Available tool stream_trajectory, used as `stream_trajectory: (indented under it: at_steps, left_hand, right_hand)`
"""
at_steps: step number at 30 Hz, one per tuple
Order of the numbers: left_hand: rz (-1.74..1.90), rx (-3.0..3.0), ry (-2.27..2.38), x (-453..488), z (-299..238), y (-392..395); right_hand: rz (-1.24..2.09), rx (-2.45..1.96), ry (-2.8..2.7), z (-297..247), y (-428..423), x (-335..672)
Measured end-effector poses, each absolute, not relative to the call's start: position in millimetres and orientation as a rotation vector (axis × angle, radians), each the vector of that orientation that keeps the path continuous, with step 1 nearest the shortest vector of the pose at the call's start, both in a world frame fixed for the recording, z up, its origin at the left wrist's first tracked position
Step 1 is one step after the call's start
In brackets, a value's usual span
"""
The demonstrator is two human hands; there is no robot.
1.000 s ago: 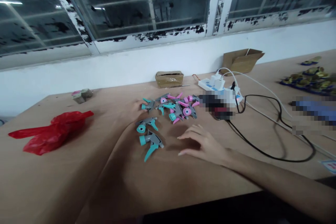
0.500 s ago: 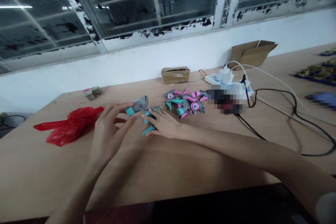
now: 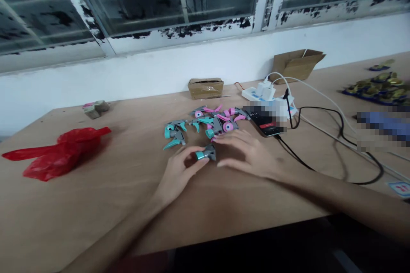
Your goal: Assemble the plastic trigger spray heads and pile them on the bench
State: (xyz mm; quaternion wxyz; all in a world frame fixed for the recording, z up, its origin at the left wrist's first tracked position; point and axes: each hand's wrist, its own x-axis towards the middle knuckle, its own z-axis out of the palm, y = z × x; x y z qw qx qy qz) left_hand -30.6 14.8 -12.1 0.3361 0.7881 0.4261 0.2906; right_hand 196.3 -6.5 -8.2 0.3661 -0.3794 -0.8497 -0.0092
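My left hand [image 3: 179, 172] pinches a grey and teal spray trigger head [image 3: 205, 154] between thumb and fingers, just above the wooden table. My right hand [image 3: 246, 153] reaches in from the right, thumb and fingers apart, with a gap between it and the spray head. Its fingertips are near the front of a pile of grey spray trigger heads [image 3: 218, 124] with pink and teal parts. Behind my left hand, a small group of teal and grey trigger heads [image 3: 174, 133] lies on the table.
A red plastic bag [image 3: 68, 149] lies at the left. Along the wall stand a small carton [image 3: 206, 88], an open cardboard box [image 3: 296, 67] and a white power strip [image 3: 256, 94]. A phone [image 3: 265, 121] with cables lies right of the pile; gold and blue pieces [image 3: 378, 87] sit far right.
My left hand has carried the spray head right and nearer to me. My right hand has left the teal trigger heads and moved right, opening beside the held one. The view has shifted somewhat.
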Motion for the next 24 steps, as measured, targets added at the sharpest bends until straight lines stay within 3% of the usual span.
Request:
stream_trajectory:
  at_steps: [6, 24]
  left_hand:
    - [0.771, 2.023, 1.034, 16.7, -15.7, 10.6]
    - [0.528, 1.748, 0.741, 4.0, -11.9, 14.6]
  right_hand:
    - [-0.233, -0.916, -2.282, -30.1, -6.7, 203.2]
    - [0.273, -0.794, -2.084, -42.5, -12.2, 206.1]
